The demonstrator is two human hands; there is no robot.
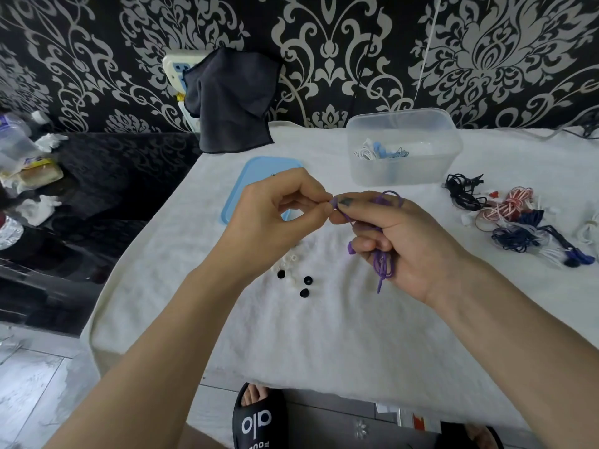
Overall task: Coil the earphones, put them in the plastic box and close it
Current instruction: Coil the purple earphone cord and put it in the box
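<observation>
Purple earphones [384, 264] are wound in loops around the fingers of my right hand [398, 244], which grips the bundle above the white cloth. My left hand [275, 218] pinches the cable's free end right beside my right fingertips. The clear plastic box [403, 147] stands open at the back, with white and blue coiled earphones inside. Its light blue lid [259, 176] lies flat to the left of the box, partly hidden behind my left hand.
A tangle of black, red-white and dark blue earphones [515, 218] lies at the right. Small black and white ear tips [301, 280] are scattered under my hands. A dark cloth [230, 102] hangs at the back. The table's left edge drops to a black surface with clutter.
</observation>
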